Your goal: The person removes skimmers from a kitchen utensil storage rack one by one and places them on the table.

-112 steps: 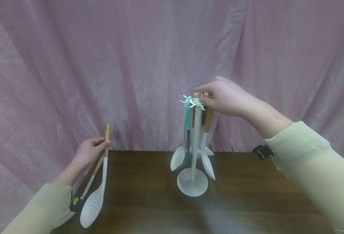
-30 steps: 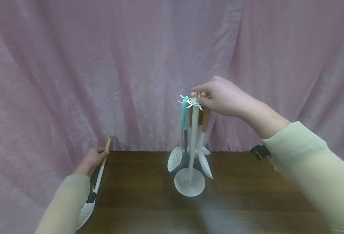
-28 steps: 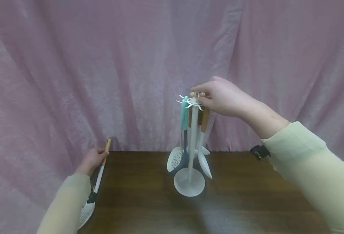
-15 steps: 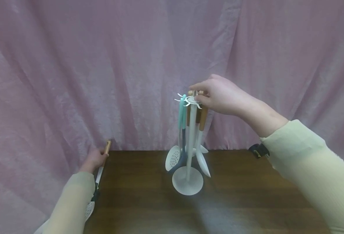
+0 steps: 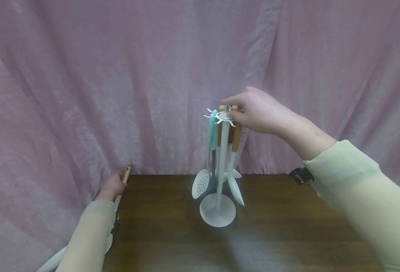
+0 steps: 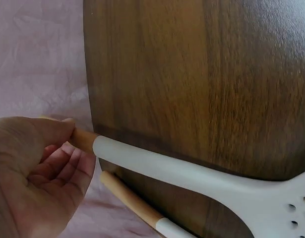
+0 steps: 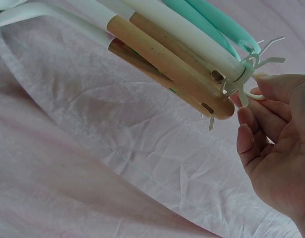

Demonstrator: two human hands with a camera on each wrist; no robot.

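**Two utensils off the rack, five hanging**

Left hand point(image 5: 113, 186) is down at the table's point(image 5: 288, 226) left edge, fingers curled round the wooden end of a white skimmer point(image 6: 202, 173), its pierced head point(image 6: 296, 208) lying flat on the dark wood. Right beside it, a second utensil point(image 6: 130, 201) with a wooden handle and white neck lies along the edge, just under the palm; whether the fingers have it too, I cannot tell. By the look of it, these two are already off the rack and down, or very nearly.

Up top, the right hand point(image 5: 254, 113) is at the crown of the rack point(image 5: 218, 215), fingertips point(image 7: 249, 121) pinching the small ring at the hook wheel point(image 7: 246, 69), other fingers loosely bent. That looks like steadying or turning the wheel, not lifting anything yet.

What is left, as I judge it: about five utensils hang there — two with teal handles point(image 5: 212, 128), the rest with wooden handles point(image 7: 167, 62) crowded against the post. A small skimmer point(image 5: 200, 184) and a white spoon point(image 5: 236, 189) dangle just above the round base.

The rack stands upright, mid-table, a white post on a disc foot, thin hooks splayed like spokes. Behind it all, a pink curtain point(image 5: 84, 75).
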